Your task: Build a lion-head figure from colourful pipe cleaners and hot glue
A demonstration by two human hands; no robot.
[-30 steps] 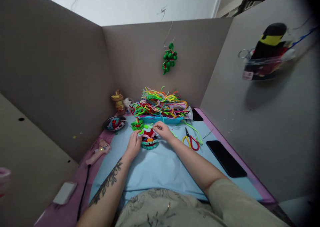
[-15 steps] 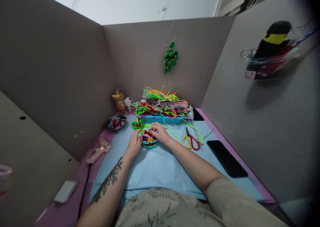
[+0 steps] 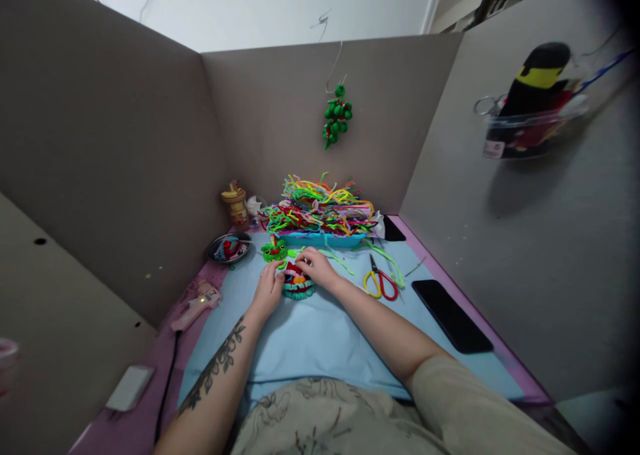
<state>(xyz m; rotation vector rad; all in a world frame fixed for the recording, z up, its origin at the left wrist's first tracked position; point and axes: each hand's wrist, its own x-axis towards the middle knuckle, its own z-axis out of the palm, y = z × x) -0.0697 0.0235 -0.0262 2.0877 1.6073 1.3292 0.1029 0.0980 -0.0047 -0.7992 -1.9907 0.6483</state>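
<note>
Between my hands, on the light blue cloth point(image 3: 320, 348), lies a round fuzzy craft piece point(image 3: 299, 288) in teal, dark red, white and orange. My left hand point(image 3: 271, 283) grips its left edge with curled fingers. At its upper right, my right hand point(image 3: 314, 267) has thumb and fingers pinched together; whatever is between the fingertips is too small to make out. Just beyond my left hand sits a green fuzzy animal-like head point(image 3: 275, 249) with eyes and a red part. Bright green fuzzy strips lie between it and the round piece.
A blue tray point(image 3: 325, 240) heaped with colourful pipe cleaners point(image 3: 320, 205) stands at the back. Scissors point(image 3: 381, 280) and a black phone point(image 3: 451, 316) lie right. A pink glue gun point(image 3: 197, 306), a dark bowl point(image 3: 229, 247) and a white box point(image 3: 130, 387) are left. Grey panels surround the table.
The view has shifted slightly, moving the surroundings a little to the left in the picture. Both hands stay at the round piece in nearly the same pose.
</note>
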